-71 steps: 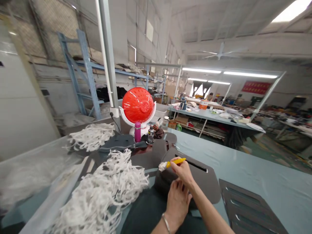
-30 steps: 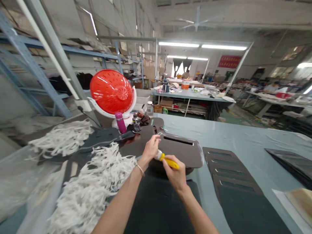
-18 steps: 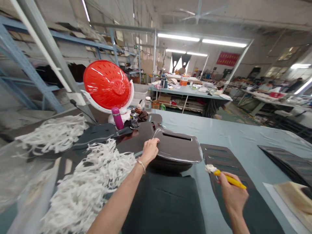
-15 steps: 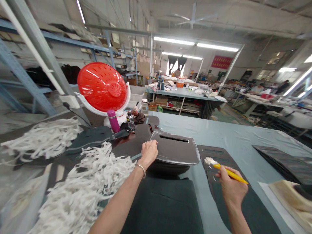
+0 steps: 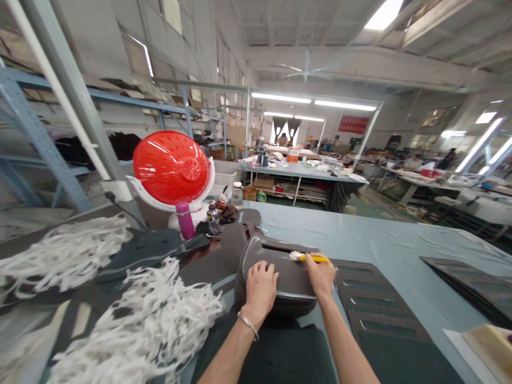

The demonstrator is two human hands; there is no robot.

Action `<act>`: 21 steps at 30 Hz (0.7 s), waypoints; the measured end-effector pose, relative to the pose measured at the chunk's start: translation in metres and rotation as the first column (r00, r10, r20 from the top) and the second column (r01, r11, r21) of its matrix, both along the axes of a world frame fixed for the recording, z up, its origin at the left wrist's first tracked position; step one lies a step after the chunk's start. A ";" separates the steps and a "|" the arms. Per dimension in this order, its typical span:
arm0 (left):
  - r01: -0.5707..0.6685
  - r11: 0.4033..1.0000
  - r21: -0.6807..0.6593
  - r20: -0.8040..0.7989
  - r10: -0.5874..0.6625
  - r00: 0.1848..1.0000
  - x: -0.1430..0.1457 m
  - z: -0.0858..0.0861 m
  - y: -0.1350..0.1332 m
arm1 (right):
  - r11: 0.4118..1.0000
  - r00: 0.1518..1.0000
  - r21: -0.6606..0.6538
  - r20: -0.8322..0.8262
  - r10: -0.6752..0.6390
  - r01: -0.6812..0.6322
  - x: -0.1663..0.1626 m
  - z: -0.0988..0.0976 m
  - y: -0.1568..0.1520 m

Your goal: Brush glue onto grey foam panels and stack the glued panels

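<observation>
A stack of dark, rounded panels [image 5: 290, 277] with a slot near the far edge stands in front of me, its rim streaked with white. My left hand [image 5: 262, 288] rests on the top panel's left part, fingers laid out over the surface. My right hand [image 5: 322, 274] is closed round a yellow-handled brush [image 5: 320, 259]. The brush's white-coated bristles are at the top panel, close to the slot's right end; whether they touch it I cannot tell. Right of the stack lies a flat dark piece [image 5: 380, 298] with several cut-out slots.
White strips [image 5: 148, 320] are heaped at the left. Behind them stand a red heater-like dish [image 5: 172, 168], a purple bottle [image 5: 184, 221] and a clear jar [image 5: 237, 195]. More slotted panels [image 5: 468, 282] lie to the right, near a yellowish block [image 5: 490, 346].
My right hand has brought the brush left from the slotted piece onto the stack. My left hand has shifted from the stack's left edge onto its top. The view has tilted up.
</observation>
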State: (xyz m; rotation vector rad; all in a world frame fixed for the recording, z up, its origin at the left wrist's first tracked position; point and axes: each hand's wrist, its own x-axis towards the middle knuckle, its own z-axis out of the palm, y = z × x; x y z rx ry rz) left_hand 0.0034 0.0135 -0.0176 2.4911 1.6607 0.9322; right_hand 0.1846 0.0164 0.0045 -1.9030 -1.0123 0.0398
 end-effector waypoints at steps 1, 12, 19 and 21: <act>-0.001 1.000 -0.002 0.005 0.001 1.000 0.000 0.001 0.000 | 0.994 0.993 -0.015 0.043 -0.107 0.107 0.019 0.002 -0.008; -0.013 1.000 0.010 -0.004 0.013 1.000 0.001 0.000 -0.001 | 0.917 0.931 0.171 0.002 0.364 -0.359 -0.073 0.009 0.063; -0.021 1.000 0.021 -0.004 0.021 1.000 0.002 0.000 -0.001 | 0.992 0.990 -0.050 0.089 -0.107 0.112 0.047 0.003 0.026; -0.025 1.000 0.017 -0.025 0.025 0.999 0.003 0.003 -0.002 | 0.979 0.975 -0.004 0.090 -0.202 0.204 0.073 0.003 0.005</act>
